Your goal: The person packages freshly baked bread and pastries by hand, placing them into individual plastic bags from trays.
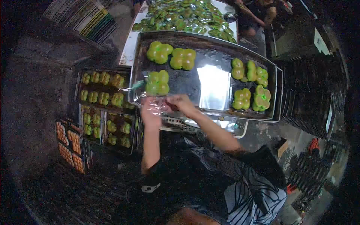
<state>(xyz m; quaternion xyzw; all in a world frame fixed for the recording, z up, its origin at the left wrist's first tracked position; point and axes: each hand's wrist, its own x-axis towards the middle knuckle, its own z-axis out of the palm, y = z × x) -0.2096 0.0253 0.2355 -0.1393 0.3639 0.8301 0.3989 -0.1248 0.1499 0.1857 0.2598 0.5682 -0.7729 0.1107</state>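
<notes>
A dark metal tray (202, 84) lies in front of me, with several green, brown-topped clover-shaped pieces on it. Three of them, one being a green piece (159, 52), sit at its left end, and several more, such as another piece (261, 98), at its right end. At the tray's near left edge my left hand (151, 108) is closed on clear plastic film (159, 105). My right hand (180, 103), its fingers pinched, holds the same film from the right. Part of the film covers the nearest left piece.
Beyond the tray stands a white table (131, 45) heaped with wrapped green pieces (183, 17). Stacked trays of similar pieces (103, 78) are on the left, with egg trays (69, 142) below. Another person (258, 15) sits at the upper right. Dark stacked trays (309, 108) stand on the right.
</notes>
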